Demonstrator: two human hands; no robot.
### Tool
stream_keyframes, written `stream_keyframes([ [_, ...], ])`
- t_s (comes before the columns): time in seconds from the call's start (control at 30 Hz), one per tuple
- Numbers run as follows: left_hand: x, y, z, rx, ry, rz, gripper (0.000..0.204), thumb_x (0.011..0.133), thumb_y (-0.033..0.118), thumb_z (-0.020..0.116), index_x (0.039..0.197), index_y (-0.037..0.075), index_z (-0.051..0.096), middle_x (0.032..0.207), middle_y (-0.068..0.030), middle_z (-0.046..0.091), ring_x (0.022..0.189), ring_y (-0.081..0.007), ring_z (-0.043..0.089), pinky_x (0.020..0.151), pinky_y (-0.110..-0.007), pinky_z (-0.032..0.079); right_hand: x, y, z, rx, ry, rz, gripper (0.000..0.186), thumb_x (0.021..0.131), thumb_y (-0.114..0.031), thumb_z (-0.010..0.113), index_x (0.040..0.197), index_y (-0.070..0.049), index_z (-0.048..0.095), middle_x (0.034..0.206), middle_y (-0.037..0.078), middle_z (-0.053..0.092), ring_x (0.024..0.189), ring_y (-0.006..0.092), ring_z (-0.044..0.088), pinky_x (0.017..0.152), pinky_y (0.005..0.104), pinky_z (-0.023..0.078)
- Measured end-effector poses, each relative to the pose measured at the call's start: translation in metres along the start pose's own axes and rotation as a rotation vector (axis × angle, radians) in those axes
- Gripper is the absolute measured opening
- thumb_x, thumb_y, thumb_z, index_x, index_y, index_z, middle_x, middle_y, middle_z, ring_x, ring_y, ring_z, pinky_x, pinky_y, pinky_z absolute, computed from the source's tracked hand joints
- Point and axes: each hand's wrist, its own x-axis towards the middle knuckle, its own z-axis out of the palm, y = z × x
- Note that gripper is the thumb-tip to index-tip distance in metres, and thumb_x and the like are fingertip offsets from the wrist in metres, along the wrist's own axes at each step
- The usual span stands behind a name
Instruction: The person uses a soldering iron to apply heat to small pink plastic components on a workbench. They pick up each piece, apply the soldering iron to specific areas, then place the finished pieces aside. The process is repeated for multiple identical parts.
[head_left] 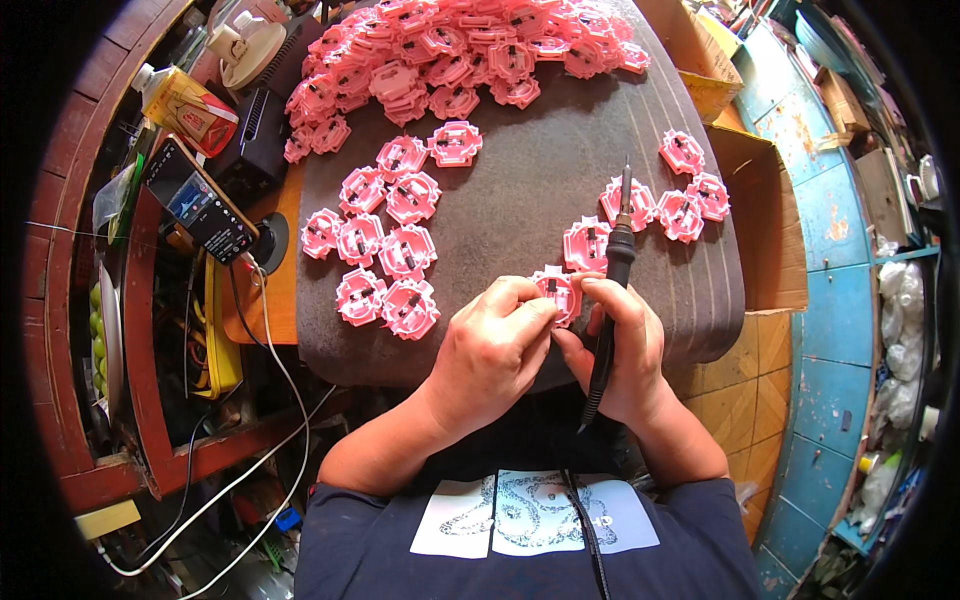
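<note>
At the near edge of the dark mat, my left hand (pixel 493 343) pinches the left side of a small pink plastic housing (pixel 558 292) with black parts inside. Thumb and forefinger of my right hand (pixel 630 345) are at its right side. A black soldering iron (pixel 620 255) is also held in my right hand, its tip pointing away from me and its cord trailing toward my lap. Just beyond the held piece lies another pink housing (pixel 586 243), and one more (pixel 628 203) sits partly behind the iron.
A big heap of pink housings (pixel 455 65) covers the far end of the mat (pixel 510 200). Several lie in a group at left (pixel 408 250), a few at right (pixel 681 215). A phone (pixel 200 200) with a white cable stands left; cardboard boxes (pixel 765 210) are at right.
</note>
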Motion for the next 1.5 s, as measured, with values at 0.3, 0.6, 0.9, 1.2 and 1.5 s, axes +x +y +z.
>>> stream_keyframes([
  [0.3, -0.001, 0.000, 0.000, 0.000, -0.013, -0.016, 0.021, 0.086, -0.004, 0.076, 0.107, 0.001, 0.073, 0.105, -0.0163, 0.069, 0.088, -0.0339, 0.073, 0.075, -0.040, 0.060, 0.001, -0.001, 0.001, 0.014, 0.002, -0.003, 0.056, 0.089, -0.005, 0.078, 0.138, 0.000, 0.052, 0.114, 0.023, 0.070, 0.091, 0.0442, 0.070, 0.077, 0.0497, 0.057],
  [0.6, -0.004, -0.003, 0.002, -0.015, 0.026, 0.003, 0.022, 0.088, -0.005, 0.077, 0.108, 0.001, 0.073, 0.108, -0.0165, 0.069, 0.091, -0.0338, 0.073, 0.077, -0.039, 0.060, -0.002, 0.004, 0.002, -0.019, 0.014, -0.017, 0.064, 0.081, -0.001, 0.083, 0.138, -0.001, 0.053, 0.122, 0.017, 0.070, 0.068, 0.0225, 0.058, 0.061, 0.0345, 0.050],
  [0.9, -0.042, -0.002, -0.037, 0.137, 0.299, -0.013, 0.031, 0.084, -0.011, 0.079, 0.111, 0.002, 0.072, 0.111, -0.0112, 0.067, 0.074, -0.0113, 0.059, 0.062, -0.025, 0.051, -0.004, 0.006, 0.002, -0.041, 0.013, -0.004, 0.065, 0.080, 0.001, 0.084, 0.137, -0.002, 0.054, 0.125, 0.015, 0.071, 0.067, 0.0168, 0.056, 0.061, 0.0303, 0.049],
  [1.2, -0.078, -0.024, -0.049, 0.419, 0.278, -0.088, 0.046, 0.081, -0.001, 0.086, 0.124, 0.003, 0.070, 0.118, -0.0158, 0.062, 0.092, -0.0304, 0.067, 0.079, -0.039, 0.056, 0.007, -0.002, 0.002, -0.197, 0.031, 0.083, 0.062, 0.081, 0.004, 0.080, 0.138, -0.001, 0.055, 0.114, 0.011, 0.069, 0.066, 0.0169, 0.055, 0.063, 0.0310, 0.049],
  [1.5, -0.046, -0.010, -0.011, 0.330, 0.174, 0.070, 0.044, 0.082, 0.003, 0.088, 0.124, 0.004, 0.072, 0.113, -0.0146, 0.062, 0.087, -0.0301, 0.067, 0.074, -0.040, 0.057, 0.017, 0.013, -0.021, -0.285, 0.148, 0.056, 0.061, 0.083, 0.006, 0.076, 0.138, -0.002, 0.053, 0.122, 0.024, 0.069, 0.091, 0.0376, 0.069, 0.078, 0.0438, 0.056],
])
